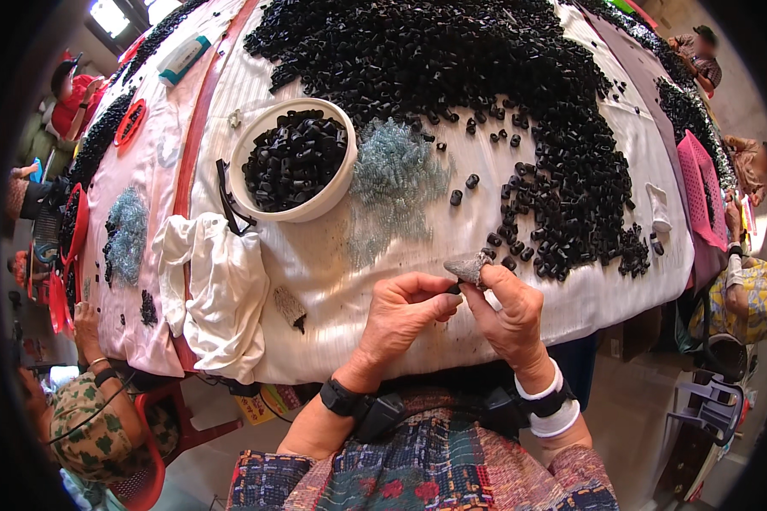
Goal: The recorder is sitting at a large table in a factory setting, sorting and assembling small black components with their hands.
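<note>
Your left hand (400,313) pinches a small black part (454,288) over the counter (332,264), between you and the big black pile (426,51). Your right hand (516,317), with a gray finger cover (466,268), bends close to the part; I cannot tell if its grip is tight. Hold the part still with your left hand. Make small, soft moves with your right, and watch your fingertips.
</note>
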Action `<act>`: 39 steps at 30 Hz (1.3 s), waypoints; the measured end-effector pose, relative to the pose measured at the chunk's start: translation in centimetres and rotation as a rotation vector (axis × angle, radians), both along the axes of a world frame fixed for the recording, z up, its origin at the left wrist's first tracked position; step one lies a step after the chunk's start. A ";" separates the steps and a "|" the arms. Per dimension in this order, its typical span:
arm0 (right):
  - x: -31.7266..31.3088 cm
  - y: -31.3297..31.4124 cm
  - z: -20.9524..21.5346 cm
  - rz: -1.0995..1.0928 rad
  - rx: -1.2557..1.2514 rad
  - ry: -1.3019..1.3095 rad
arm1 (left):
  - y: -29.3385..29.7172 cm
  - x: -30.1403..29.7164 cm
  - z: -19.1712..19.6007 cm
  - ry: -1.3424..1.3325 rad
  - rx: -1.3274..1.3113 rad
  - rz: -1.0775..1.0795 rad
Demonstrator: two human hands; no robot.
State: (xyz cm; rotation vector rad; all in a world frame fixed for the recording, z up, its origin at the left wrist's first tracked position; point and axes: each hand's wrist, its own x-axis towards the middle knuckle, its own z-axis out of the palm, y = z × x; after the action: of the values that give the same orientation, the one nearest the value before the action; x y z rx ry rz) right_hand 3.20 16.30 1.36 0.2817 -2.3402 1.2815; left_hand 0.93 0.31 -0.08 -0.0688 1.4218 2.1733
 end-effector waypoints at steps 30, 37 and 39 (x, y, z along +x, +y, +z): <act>0.4 0.7 1.8 0.085 0.234 -0.053 | 0.1 -0.1 0.0 0.051 -0.102 -0.114; 0.1 1.1 1.3 0.103 0.040 -0.194 | 0.1 -0.3 0.0 0.014 -0.064 -0.100; 0.1 1.0 0.6 0.083 -0.170 -0.269 | 0.1 -0.3 0.1 0.016 -0.054 -0.097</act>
State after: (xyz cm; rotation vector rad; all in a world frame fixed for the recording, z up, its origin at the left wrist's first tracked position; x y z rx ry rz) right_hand 3.33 17.33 2.00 0.1611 -2.4381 1.6366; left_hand 0.66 0.40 -0.01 -0.0018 1.4618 2.0613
